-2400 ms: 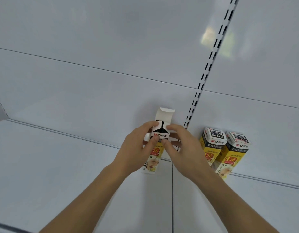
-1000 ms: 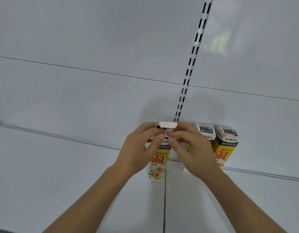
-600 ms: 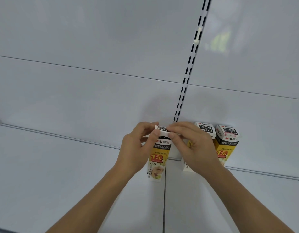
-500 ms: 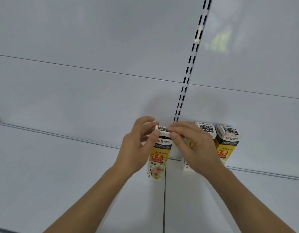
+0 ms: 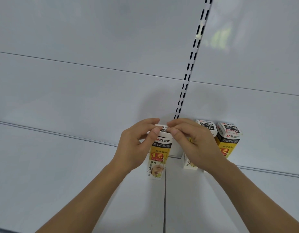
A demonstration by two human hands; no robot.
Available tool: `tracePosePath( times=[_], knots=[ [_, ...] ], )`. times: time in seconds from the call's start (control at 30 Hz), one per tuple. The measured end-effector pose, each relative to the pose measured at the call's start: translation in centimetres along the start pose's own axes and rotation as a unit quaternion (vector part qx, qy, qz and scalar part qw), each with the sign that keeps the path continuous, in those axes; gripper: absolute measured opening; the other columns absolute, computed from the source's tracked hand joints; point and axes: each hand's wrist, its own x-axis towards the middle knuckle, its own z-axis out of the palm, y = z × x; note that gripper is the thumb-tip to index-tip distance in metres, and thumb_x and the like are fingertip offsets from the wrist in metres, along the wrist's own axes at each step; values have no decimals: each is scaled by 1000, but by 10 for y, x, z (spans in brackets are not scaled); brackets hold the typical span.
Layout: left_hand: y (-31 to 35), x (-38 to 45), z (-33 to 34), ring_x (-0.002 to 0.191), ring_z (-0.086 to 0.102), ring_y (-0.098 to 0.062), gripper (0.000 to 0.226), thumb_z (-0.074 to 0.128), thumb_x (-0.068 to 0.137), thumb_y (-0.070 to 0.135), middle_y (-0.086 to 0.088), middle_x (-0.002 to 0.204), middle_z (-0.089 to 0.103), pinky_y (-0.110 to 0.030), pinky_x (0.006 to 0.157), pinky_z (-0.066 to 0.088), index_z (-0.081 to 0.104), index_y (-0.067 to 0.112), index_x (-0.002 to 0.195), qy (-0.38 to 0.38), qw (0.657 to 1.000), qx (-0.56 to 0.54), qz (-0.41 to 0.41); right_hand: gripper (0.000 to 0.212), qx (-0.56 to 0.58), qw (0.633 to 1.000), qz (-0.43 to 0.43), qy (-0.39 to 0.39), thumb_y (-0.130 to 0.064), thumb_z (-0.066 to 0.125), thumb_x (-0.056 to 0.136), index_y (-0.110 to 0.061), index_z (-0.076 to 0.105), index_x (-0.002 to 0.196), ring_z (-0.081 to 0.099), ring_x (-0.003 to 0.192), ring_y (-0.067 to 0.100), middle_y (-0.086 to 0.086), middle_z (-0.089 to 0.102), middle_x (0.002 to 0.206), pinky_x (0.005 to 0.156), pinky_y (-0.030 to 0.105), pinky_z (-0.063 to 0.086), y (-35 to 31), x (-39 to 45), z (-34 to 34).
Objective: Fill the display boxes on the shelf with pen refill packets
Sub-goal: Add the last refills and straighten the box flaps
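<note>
Yellow, black and white card makes up the tall display box (image 5: 158,153) standing on the white shelf (image 5: 61,174) at the back panel. Your left hand (image 5: 137,148) and right hand (image 5: 194,145) both pinch its folded top flap (image 5: 162,127). You can read "M&G", "1元" and "0.5". Two matching boxes (image 5: 229,138) stand just right, by the slotted upright (image 5: 189,73).

The right hand (image 5: 194,145) covers most of the middle yellow-and-white cardboard display box (image 5: 187,163); beside it, the fine label print is too small to read; both forearms are cut off by the bottom edge
</note>
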Motion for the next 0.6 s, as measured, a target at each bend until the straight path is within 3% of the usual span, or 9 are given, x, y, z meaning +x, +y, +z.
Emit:
tracePosePath(
  times=[0.07,0.2,0.37,0.6],
  knots=[
    [1,1,-1,123,66,-7,25,56,102,40,15,130,71,-30,91,61,79,35,108,-4,1000,-13,-17,27,-9,1000,-5,-12,-30,57,105,-17,80,106,67,108,3,-11,71,118,85,11,51,0,3,-1],
    [2,0,-1,125,65,-9,29,54,101,44,14,131,70,-29,91,61,78,35,112,-4,1000,-9,0,24,-17,999,-36,-10,-31,60,105,-18,79,108,69,108,6,-10,70,122,88,26,58,3,1,-1],
    [1,-3,3,122,68,-15,26,57,103,31,4,128,70,-25,90,60,76,15,111,23,997,23,70,21,-76,991,-104,22,-23,58,106,-14,75,115,66,115,8,-5,69,127,94,30,56,10,-7,5],
    [11,2,6,110,72,-11,14,61,99,29,19,114,74,-31,90,61,74,26,95,4,999,-35,-38,27,-77,996,-30,-11,-32,44,110,-19,67,113,63,112,3,-13,63,131,86,34,55,6,-10,6]
  ],
)
